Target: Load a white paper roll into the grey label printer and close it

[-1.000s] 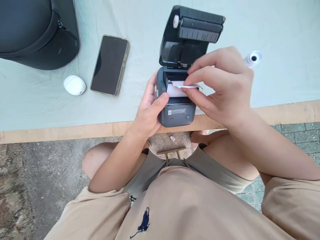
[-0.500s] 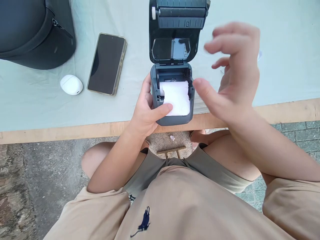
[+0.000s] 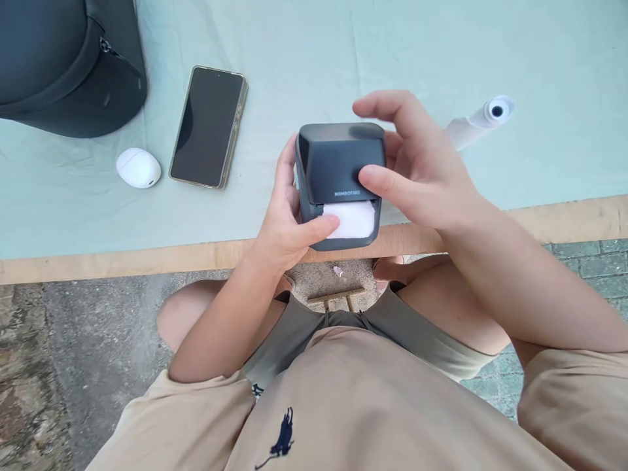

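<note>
- Shirt of beige cloth with a dark blue embroidered emblem (image 3: 283,433) lies nearest; beyond it, a small pale crumpled scrap (image 3: 338,271) sits on the ground.
- Left hand (image 3: 282,232) is clamped on the left side of a dark grey, box-shaped plastic printer (image 3: 324,163), its thumb pressing a white, ragged-edged paper strip (image 3: 357,221) against the near face.
- The printer is at the near edge of the surface, between both hands; whether anything but the left hand supports it, I cannot tell. If that grip slackened, it could probably drop to the ground.
- The paper strip emerges beneath the lowered lid's near edge. A skewed strip might jam, and a hard pull by the left thumb could tear it.
- Right hand (image 3: 417,170) is spread loosely at the printer's right: thumb on the lid, index finger raised clear, other fingers partly hidden. Whether the lid is latched cannot be told; uneven pressure could leave one side unseated.
- Farther left on the pale green cloth-covered surface (image 3: 294,59) lie a glossy white rounded case (image 3: 139,168) and a black-screened phone in a clear case (image 3: 209,127).
- Far right, a loose white paper roll (image 3: 478,121) trails its end toward the right hand; a sideways elbow or wrist swing could knock it.
- A black zipped fabric bag (image 3: 69,65) fills the far left.
</note>
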